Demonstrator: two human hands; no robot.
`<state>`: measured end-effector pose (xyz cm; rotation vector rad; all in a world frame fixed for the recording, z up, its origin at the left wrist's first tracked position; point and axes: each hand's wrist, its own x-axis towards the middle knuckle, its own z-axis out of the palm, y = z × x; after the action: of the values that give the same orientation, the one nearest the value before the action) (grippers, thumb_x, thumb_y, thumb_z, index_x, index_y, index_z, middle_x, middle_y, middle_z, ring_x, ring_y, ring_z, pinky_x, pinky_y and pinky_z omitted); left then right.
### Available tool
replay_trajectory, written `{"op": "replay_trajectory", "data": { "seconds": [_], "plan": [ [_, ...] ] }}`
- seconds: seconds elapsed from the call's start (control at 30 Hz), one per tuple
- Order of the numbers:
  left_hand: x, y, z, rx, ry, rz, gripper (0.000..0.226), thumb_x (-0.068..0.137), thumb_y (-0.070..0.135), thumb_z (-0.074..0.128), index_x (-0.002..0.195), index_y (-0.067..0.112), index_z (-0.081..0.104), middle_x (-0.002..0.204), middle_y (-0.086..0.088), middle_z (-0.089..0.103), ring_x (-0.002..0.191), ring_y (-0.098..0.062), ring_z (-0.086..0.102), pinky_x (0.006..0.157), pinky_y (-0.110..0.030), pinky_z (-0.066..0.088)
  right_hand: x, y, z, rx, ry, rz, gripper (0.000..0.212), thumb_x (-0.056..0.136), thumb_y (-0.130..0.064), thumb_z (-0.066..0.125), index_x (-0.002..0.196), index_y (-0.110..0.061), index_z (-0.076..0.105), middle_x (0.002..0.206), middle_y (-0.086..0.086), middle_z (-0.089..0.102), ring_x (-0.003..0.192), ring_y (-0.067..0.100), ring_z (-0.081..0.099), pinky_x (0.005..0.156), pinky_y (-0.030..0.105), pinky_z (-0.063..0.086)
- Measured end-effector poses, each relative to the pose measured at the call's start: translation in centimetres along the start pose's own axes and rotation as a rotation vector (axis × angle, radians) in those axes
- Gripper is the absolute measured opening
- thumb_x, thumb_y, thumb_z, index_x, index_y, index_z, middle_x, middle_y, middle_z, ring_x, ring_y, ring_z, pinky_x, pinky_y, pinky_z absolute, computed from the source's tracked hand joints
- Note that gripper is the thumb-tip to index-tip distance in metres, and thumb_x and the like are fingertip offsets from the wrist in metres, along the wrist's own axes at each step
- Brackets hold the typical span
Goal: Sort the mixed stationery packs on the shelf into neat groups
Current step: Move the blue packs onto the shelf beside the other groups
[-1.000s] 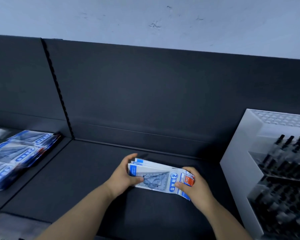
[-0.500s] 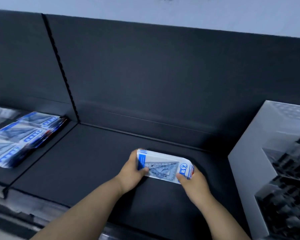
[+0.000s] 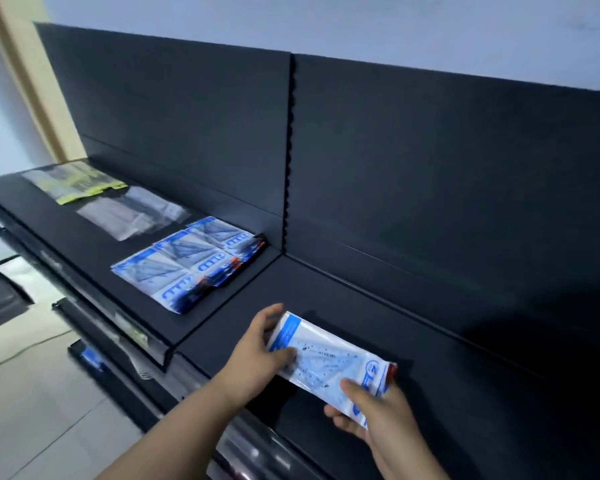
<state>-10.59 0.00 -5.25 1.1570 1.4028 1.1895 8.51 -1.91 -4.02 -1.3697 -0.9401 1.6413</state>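
As both hands hold the bundle [image 3: 329, 362] of blue-and-white ruler packs by its short ends, it hangs tilted over the front of the right bay [image 3: 465, 393] of the shelf, its left end higher. Whether its lower edge touches the shelf I cannot tell. The left hand [image 3: 253, 355] has its grip closed round the left end, thumb across the printed face and fingers curled behind. The right hand [image 3: 374, 414] pinches the lower right corner, thumb on top and fingers underneath. Holding it at both ends makes sense to me: the wrappers look slick and floppy, and a grip at each end should stop the packs fanning apart. At its red right edge the bundle looks more than one pack thick, though I cannot count them.

Over on the left bay [image 3: 84, 244], matching blue packs [image 3: 187, 265] lie overlapped in a row, the rearmost hard against the slotted post [image 3: 288, 150]. Beyond them lie clear packs [image 3: 136, 213], then yellow packs [image 3: 80, 181] furthest off. Each kind sits by itself, so the sorting looks well along. My guess is that the bundle belongs with the blue group, which means carrying it left over the step between bays. That loose overlap could slide if nudged.
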Motion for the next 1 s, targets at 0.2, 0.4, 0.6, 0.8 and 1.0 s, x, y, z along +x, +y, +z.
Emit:
{"op": "replay_trajectory", "data": {
  "seconds": [0.2, 0.4, 0.6, 0.8, 1.0],
  "plan": [
    [0.6, 0.8, -14.7, -0.004, 0.056, 0.051, 0.033, 0.081, 0.014, 0.071, 0.110, 0.027, 0.060, 0.107, 0.006, 0.068, 0.088, -0.009, 0.064, 0.076, -0.021, 0.053, 1.1, 0.0, 13.6, 0.127, -0.072, 0.021, 0.014, 0.089, -0.001, 0.058, 0.100, -0.008, 0.062, 0.077, 0.014, 0.074, 0.058, 0.028, 0.068, 0.046, 0.026, 0.052],
    [2.6, 1.1, -26.0, 0.054, 0.172, 0.079, 0.021, 0.089, 0.023, 0.061, 0.109, 0.026, 0.062, 0.096, 0.007, 0.069, 0.080, 0.000, 0.065, 0.072, -0.012, 0.049, 3.3, -0.5, 25.9, 0.184, -0.070, 0.013, 0.015, 0.089, -0.002, 0.058, 0.103, -0.004, 0.063, 0.082, 0.013, 0.074, 0.062, 0.028, 0.069, 0.048, 0.025, 0.053],
    [6.4, 1.1, -30.5, 0.268, 0.174, 0.071, 0.041, 0.090, 0.025, 0.061, 0.130, 0.019, 0.054, 0.130, 0.003, 0.054, 0.117, -0.010, 0.052, 0.099, -0.029, 0.043, 5.9, -1.9, 30.7, 0.214, -0.082, 0.079, 0.019, 0.093, -0.007, 0.055, 0.110, 0.000, 0.060, 0.098, 0.022, 0.070, 0.068, 0.032, 0.070, 0.052, 0.029, 0.056],
    [12.0, -0.5, -31.1, 0.485, 0.199, 0.129, 0.041, 0.091, 0.019, 0.059, 0.130, 0.010, 0.052, 0.132, -0.003, 0.048, 0.116, -0.008, 0.044, 0.093, -0.009, 0.027, 10.7, -2.8, 31.4, -0.530, 0.246, -0.052, 0.045, 0.095, -0.024, 0.050, 0.136, -0.015, 0.034, 0.118, 0.014, 0.060, 0.097, 0.038, 0.065, 0.067, 0.038, 0.057],
    [14.9, -4.7, -29.9, 0.716, 0.155, 0.203, 0.035, 0.092, 0.023, 0.056, 0.126, 0.019, 0.057, 0.128, 0.000, 0.044, 0.116, -0.010, 0.047, 0.086, -0.006, 0.023, 13.4, -1.5, 33.1, -1.370, 0.413, -0.560, 0.054, 0.094, -0.051, 0.032, 0.131, -0.018, 0.053, 0.126, 0.009, 0.055, 0.115, 0.027, 0.052, 0.091, 0.042, 0.044]
  ]
}}
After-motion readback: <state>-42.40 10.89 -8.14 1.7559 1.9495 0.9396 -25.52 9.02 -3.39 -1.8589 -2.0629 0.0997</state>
